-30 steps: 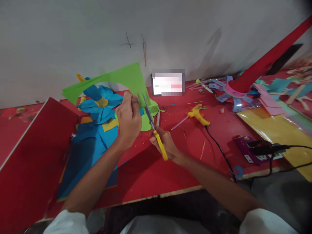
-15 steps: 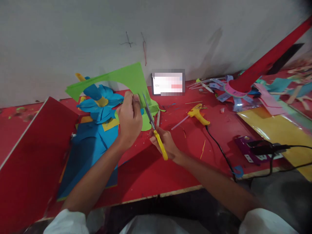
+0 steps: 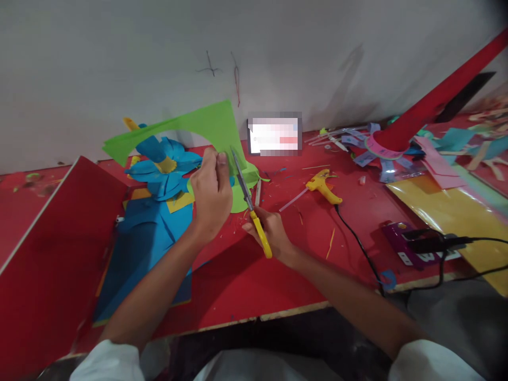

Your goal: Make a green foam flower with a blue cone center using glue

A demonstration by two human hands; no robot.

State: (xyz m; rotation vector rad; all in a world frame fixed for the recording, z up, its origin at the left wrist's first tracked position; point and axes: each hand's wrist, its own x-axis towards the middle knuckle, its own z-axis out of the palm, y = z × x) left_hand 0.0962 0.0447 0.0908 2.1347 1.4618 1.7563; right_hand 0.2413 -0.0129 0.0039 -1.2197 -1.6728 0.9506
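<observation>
A sheet of green paper (image 3: 220,124) with a large rounded cut-out is pinched in my left hand (image 3: 212,193), held up above the red table. My right hand (image 3: 273,233) grips yellow-handled scissors (image 3: 260,233), their blades pointing up and away along the green paper beside my left fingers. Whether the blades are fully closed is hard to tell. Behind my left hand stands a blue paper flower (image 3: 164,166) with a yellow band. Sheets of blue paper (image 3: 146,248) lie under and left of my left forearm.
A yellow glue gun (image 3: 323,186) with a black cord lies right of the scissors. Near the wall stands a lit screen (image 3: 273,136). Farther right are a purple power strip (image 3: 416,246), yellow sheets (image 3: 424,198) and a red paper cone (image 3: 444,90). A red board (image 3: 51,254) rises at left.
The green paper has tilted slightly, its left end a little farther left. The scissors have shifted only slightly. Both hands keep nearly the same place and hold.
</observation>
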